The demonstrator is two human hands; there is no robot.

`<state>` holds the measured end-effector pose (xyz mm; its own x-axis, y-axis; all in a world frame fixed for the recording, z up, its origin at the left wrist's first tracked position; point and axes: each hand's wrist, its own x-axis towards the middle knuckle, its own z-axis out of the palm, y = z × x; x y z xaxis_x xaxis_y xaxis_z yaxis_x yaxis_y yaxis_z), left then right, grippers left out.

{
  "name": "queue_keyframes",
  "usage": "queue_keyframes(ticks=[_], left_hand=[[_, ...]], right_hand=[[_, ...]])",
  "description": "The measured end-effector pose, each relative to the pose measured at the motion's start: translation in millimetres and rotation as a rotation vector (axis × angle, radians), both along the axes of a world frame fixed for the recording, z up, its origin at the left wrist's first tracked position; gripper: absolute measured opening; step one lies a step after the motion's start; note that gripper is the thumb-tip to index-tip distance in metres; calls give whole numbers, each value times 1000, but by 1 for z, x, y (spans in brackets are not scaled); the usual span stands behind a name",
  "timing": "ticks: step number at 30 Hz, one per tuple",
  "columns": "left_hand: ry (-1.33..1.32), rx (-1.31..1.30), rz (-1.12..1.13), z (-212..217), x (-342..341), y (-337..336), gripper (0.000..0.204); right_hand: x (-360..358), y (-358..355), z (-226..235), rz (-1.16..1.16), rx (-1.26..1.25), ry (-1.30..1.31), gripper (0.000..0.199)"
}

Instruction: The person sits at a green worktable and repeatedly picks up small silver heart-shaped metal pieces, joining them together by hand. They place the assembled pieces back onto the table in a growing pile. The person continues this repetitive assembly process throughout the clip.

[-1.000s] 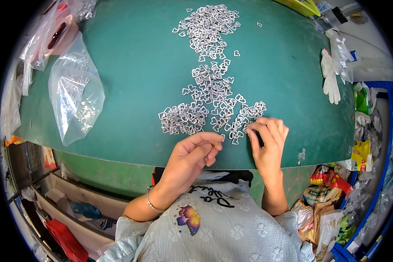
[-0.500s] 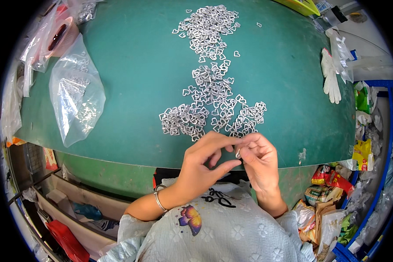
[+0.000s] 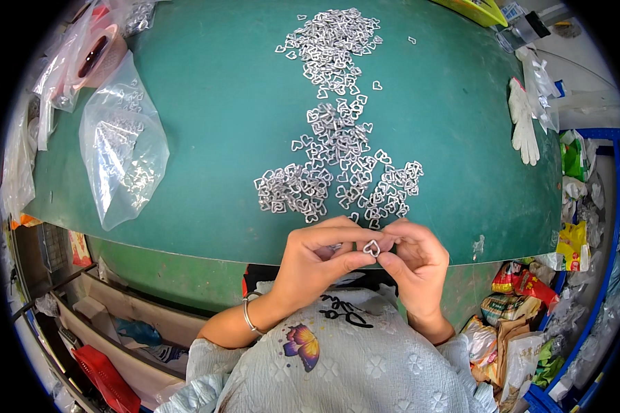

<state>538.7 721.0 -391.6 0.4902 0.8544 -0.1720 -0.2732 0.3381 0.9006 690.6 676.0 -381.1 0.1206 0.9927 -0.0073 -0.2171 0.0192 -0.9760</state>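
Note:
A small silver heart-shaped ring (image 3: 371, 248) is pinched between the fingertips of both hands, just above the table's near edge. My left hand (image 3: 318, 256) grips it from the left with thumb and fingers. From the right, my right hand (image 3: 415, 263) closes thumb and fingertips at its other side. Another bit of metal seems to show within the left palm, too hidden to make out. Beyond my fingers, loose silver heart pieces lie in a left pile (image 3: 293, 190), a right pile (image 3: 395, 186), a middle pile (image 3: 339, 131) and a large far pile (image 3: 334, 38).
On the green table (image 3: 220, 124), a clear plastic bag (image 3: 124, 151) with more metal pieces lies left, near a pink basket (image 3: 103, 58). A white glove (image 3: 523, 124) rests at the right edge. Drawers (image 3: 124, 316) stand lower left, packages (image 3: 517, 296) lower right.
My left fingers have closed in on the heart piece, which now faces up between both hands. Half a second ago only the right hand pinched it, with the left fingers apart.

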Motion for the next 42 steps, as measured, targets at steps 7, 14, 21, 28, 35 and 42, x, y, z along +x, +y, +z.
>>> queue_keyframes(ticks=[7, 14, 21, 28, 35, 42], left_hand=[[-10, -81, -73, 1, -4, 1, 14], [7, -133, -81, 6, -5, -1, 7], [11, -153, -126, 7, -5, 0, 9], [-19, -274, -180, 5, -5, 1, 15], [-270, -501, -235, 1, -3, 4, 16], [-419, -470, -142, -3, 0, 4, 28]], right_hand=[[5, 5, 4, 19, 281, -554, 20], [2, -3, 0, 35, -72, 26, 10], [-1, -4, 7, -13, -258, 212, 12], [4, -4, -1, 75, -110, 67, 14], [53, 28, -4, -257, -16, -767, 20], [52, 43, -24, -82, 78, -1220, 25]])
